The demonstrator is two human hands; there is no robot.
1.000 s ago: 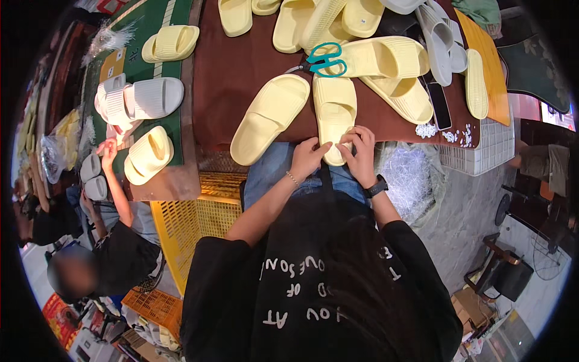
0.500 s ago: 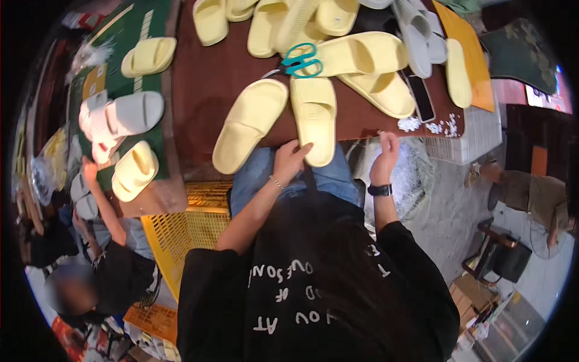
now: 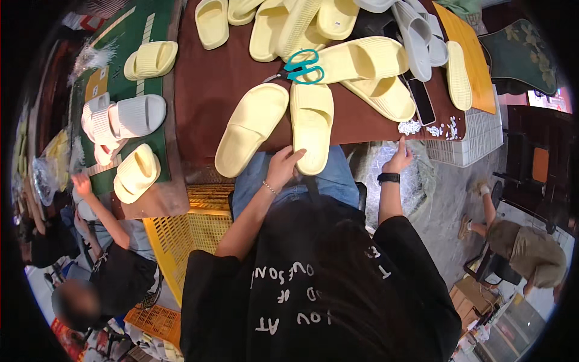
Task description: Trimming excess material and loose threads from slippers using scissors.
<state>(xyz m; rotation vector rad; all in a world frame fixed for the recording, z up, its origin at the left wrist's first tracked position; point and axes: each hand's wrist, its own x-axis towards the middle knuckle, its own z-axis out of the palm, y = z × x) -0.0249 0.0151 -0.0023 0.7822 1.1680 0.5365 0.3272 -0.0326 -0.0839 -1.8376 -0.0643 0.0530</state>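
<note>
My left hand [image 3: 283,168] pinches the heel end of a pale yellow slide slipper [image 3: 312,158], thumb on top and fingers hidden beneath. The slipper's toe rests on the brown tabletop and its heel juts past the front edge. My right hand [image 3: 398,158] is at the table edge, index finger stretched up to a small heap of white bits [image 3: 409,127]; its other fingers are loosely bent. Beside the held slipper lies another yellow slipper [image 3: 252,130]. Teal-handled scissors [image 3: 305,67] lie just beyond the two.
More yellow slippers [image 3: 268,30] pile up at the back, with grey ones [image 3: 413,39] at back right. A phone [image 3: 421,101] lies near the white bits. Left stands a green-topped table [image 3: 158,90] with slippers and a co-worker [image 3: 120,265]; a yellow crate [image 3: 166,244] sits below.
My right hand has moved right and up to the white bits. The slipper in my left hand has shifted slightly nearer and left. On the far right, a person has moved.
</note>
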